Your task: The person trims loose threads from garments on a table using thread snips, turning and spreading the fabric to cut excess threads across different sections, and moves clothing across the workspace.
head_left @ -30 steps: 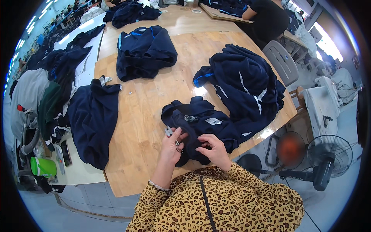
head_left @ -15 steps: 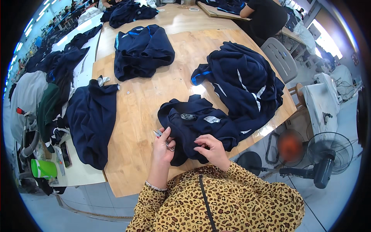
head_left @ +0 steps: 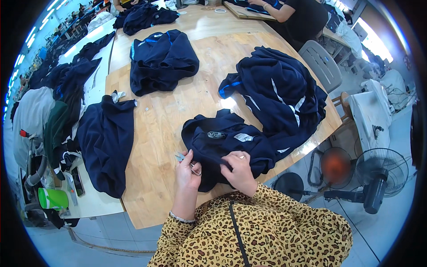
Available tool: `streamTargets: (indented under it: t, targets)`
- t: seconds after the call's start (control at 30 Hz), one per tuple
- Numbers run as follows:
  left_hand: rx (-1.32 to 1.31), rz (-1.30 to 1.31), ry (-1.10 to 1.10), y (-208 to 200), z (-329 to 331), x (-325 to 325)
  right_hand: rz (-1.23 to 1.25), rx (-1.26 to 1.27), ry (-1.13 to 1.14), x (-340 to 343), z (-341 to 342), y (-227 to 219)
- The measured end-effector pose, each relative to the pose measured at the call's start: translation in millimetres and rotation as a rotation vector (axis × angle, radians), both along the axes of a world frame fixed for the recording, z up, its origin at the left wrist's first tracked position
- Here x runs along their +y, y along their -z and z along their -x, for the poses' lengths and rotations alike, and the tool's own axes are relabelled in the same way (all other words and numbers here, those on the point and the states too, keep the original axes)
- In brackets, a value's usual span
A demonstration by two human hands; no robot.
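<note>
A navy garment (head_left: 213,149) with a pale printed mark and a white label lies bunched at the near edge of the table. My left hand (head_left: 188,174) is closed around small scissors (head_left: 179,156); their blades stick out past the fingers and a metal handle loop shows on the palm side. Its fingertips are at the garment's left edge, though whether they also pinch cloth I cannot tell. On the near part of the same garment, my right hand (head_left: 239,171) has its fingers curled onto the fabric, gripping a fold.
A large navy pile with white strips (head_left: 284,93) lies to the right, touching the garment. Other folded navy clothes (head_left: 162,62) and a navy piece (head_left: 106,147) sit farther off and left. A green cup (head_left: 53,198) stands at far left, a fan (head_left: 378,178) at right. A co-worker's arm (head_left: 278,13) is across the table.
My right hand has moved slightly left and closed onto the garment, raising a fold toward my left hand. The scissors' blades show more beyond my left fingers. The co-worker's hand has shifted.
</note>
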State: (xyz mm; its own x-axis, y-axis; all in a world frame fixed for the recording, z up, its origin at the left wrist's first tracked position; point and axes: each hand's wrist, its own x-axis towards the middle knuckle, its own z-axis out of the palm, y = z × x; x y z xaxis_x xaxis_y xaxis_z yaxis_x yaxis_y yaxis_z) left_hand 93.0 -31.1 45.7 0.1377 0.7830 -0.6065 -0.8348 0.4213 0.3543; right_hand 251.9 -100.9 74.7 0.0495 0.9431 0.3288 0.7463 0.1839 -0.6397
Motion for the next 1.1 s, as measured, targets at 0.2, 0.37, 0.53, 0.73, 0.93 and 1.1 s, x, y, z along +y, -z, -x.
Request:
streamTargets:
  t: [0.2,0.37,0.53,0.73,0.93,1.1]
  targets:
    - [0.257,-0.094,0.06,8.1,-0.6,-13.2,-0.082,0.048,0.098,10.4,-12.1,-1.5]
    - [0.808,-0.308,0.099,-7.0,8.2,-14.6,-0.133,-0.014,0.068,14.0,-16.2,-0.7]
    - [1.325,-1.307,0.136,-45.8,-3.8,-3.4,-0.132,-0.063,0.032,15.2,-15.0,-4.1]
    - [1.419,-1.382,0.501,-37.3,-9.1,10.4,-0.131,0.02,0.049,14.4,-23.1,1.2]
    - [1.309,-1.205,0.49,-26.5,-15.8,0.9,-0.092,0.17,0.085,16.3,-21.9,-2.4]
    - [1.273,-1.181,0.444,-21.2,-17.4,-2.6,-0.065,0.185,0.081,18.1,-21.4,7.3]
